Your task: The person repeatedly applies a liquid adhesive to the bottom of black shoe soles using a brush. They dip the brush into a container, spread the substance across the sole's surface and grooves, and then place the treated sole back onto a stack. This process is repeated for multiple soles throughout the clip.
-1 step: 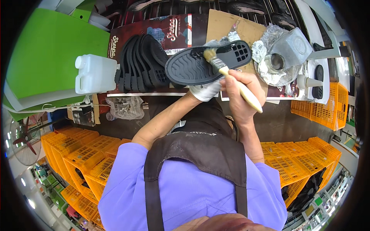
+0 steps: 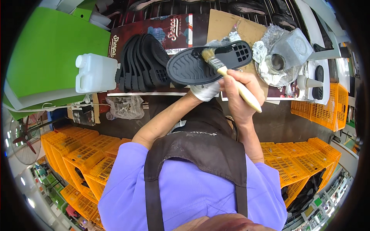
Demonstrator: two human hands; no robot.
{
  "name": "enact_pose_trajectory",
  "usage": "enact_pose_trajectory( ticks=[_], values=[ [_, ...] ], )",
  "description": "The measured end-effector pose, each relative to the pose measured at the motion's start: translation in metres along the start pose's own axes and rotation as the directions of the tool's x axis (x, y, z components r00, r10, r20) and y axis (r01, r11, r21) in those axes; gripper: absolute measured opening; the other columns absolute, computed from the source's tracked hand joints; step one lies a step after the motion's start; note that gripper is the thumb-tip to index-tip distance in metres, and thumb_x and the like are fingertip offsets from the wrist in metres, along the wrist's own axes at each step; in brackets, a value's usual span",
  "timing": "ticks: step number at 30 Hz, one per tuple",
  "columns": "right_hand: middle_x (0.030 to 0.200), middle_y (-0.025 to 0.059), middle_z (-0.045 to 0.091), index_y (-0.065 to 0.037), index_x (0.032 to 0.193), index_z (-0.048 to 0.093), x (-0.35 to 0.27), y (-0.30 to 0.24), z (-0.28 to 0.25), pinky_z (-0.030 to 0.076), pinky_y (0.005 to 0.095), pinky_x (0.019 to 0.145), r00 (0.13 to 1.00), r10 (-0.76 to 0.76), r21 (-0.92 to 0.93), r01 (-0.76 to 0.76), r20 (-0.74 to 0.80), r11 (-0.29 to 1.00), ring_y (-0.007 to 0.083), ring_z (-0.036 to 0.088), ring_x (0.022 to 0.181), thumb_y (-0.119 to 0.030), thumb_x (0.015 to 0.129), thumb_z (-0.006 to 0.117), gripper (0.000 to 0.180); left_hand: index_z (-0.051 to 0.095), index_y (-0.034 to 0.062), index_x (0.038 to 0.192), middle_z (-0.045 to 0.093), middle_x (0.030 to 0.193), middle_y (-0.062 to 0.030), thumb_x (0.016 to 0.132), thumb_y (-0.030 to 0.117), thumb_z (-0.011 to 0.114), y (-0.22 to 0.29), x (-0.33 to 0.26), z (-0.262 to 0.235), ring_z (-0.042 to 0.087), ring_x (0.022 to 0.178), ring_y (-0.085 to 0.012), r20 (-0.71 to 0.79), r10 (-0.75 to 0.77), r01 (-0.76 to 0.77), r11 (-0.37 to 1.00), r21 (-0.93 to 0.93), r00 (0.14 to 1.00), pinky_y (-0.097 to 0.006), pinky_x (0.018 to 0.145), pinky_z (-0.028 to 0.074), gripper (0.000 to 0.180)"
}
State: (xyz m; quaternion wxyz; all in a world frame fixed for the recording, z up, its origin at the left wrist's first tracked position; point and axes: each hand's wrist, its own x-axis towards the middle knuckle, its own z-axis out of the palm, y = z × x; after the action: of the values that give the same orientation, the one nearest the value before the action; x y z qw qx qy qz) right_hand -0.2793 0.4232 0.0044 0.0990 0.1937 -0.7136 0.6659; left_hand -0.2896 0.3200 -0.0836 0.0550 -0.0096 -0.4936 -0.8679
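Note:
My left hand (image 2: 206,91), in a white glove, supports a black shoe sole (image 2: 187,68) from beneath; most of its fingers are hidden under the sole. The inner side faces up, with wavy ridges at the left and square hollows at the right end. My right hand (image 2: 248,88) grips a paintbrush (image 2: 218,66) by its pale handle. Its bristles touch the sole's inner surface near the far rim, where a patch looks wet and shiny. Left of the held sole, several more black soles (image 2: 133,63) stand on edge, leaning together in a row.
A white jug (image 2: 96,75) stands at the left beside a green panel (image 2: 54,50). Right of the sole are a plastic-wrapped clear container (image 2: 291,48) and a white nozzle bottle (image 2: 308,82). Brown cardboard (image 2: 223,23) lies behind. Orange crates (image 2: 83,154) stand low on both sides.
The brush tip has shifted very slightly to the left along the sole, and the sole has moved a touch. Both hands keep their hold.

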Motion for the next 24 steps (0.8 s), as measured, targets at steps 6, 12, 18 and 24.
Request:
enact_pose_trajectory(
  ticks=[6,12,18,24],
  values=[
    [0.072,0.0107,0.065,0.005,0.092,0.058,0.001,-0.003,0.014,0.049,0.0195,0.054,0.993,-0.010,0.079,0.001,0.116,0.997,0.0094,0.061,0.059,-0.002,0.083,0.060,0.011,0.045,0.0081,0.090,0.047,0.078,0.0003,0.084,0.019,0.060,-0.016,-0.017,-0.018,0.047,0.069,-0.0092,0.183,-0.213,0.238,0.963,-0.126,0.960,-0.021,0.057,0.040,0.019],
    [0.077,0.0096,0.065,0.004,0.086,0.063,0.003,-0.016,0.022,0.049,0.0220,0.060,0.974,0.137,0.162,-0.167,0.183,0.972,0.0120,0.063,0.068,-0.001,0.076,0.069,0.013,0.041,0.0103,0.077,0.042,0.072,0.0027,0.083,0.015,0.057,-0.006,-0.019,-0.016,0.043,0.065,-0.0075,0.218,-0.167,0.149,0.984,0.096,0.962,-0.020,0.054,0.037,0.017],
    [0.074,0.0078,0.064,0.006,0.087,0.062,0.025,-0.019,0.009,0.048,0.0204,0.057,0.917,0.168,0.156,-0.237,0.363,0.959,0.0091,0.060,0.063,-0.004,0.079,0.066,0.013,0.044,0.0102,0.075,0.045,0.072,0.0017,0.080,0.016,0.061,0.016,-0.020,-0.009,0.045,0.067,-0.0099,0.246,-0.041,-0.055,0.927,0.371,0.969,-0.024,0.058,0.040,0.018],
    [0.071,0.0064,0.064,0.004,0.089,0.061,0.050,-0.009,-0.006,0.048,0.0186,0.054,0.825,0.202,0.148,-0.323,0.528,0.935,0.0072,0.059,0.059,-0.007,0.082,0.065,0.014,0.054,0.0079,0.099,0.056,0.092,-0.0039,0.075,0.026,0.071,0.039,-0.023,-0.012,0.056,0.085,-0.0161,0.400,-0.068,-0.154,0.854,0.497,0.914,-0.030,0.075,0.047,0.035]
  ],
)
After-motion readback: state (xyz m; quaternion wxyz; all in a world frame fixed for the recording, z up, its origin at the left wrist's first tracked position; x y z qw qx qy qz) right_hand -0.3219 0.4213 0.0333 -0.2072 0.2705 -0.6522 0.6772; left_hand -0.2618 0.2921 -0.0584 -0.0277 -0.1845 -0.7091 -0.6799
